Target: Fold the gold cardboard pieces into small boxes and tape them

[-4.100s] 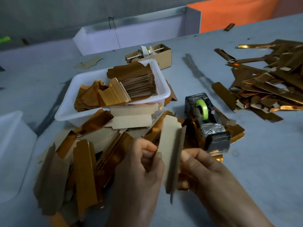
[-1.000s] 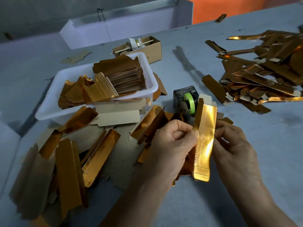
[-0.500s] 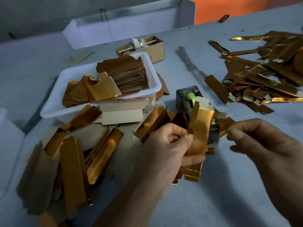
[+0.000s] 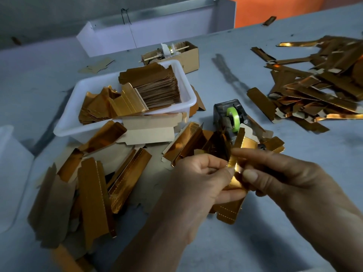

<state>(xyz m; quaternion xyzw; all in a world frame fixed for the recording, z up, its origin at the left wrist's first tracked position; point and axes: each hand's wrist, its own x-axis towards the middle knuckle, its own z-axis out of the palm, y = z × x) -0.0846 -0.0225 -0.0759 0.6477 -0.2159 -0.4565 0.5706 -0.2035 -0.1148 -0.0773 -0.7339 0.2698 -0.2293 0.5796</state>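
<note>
A folded gold cardboard piece (image 4: 235, 167) stands upright between my hands, its lower end (image 4: 228, 213) showing below them. My left hand (image 4: 200, 181) grips it from the left with curled fingers. My right hand (image 4: 282, 173) has come to its right side, thumb and forefinger pinching at its middle; whether tape is between them is hidden. Just behind stands the grey tape dispenser (image 4: 227, 112) with a green tape roll (image 4: 233, 118).
A white tub (image 4: 188, 103) of stacked gold blanks sits at the back left. Loose flat blanks (image 4: 94, 193) are heaped at the left, finished gold pieces (image 4: 318, 91) at the right. A small brown carton (image 4: 188, 54) lies behind the tub.
My right hand, apart from the piece half a second ago, has moved left and now pinches it. My left hand has kept hold of the piece.
</note>
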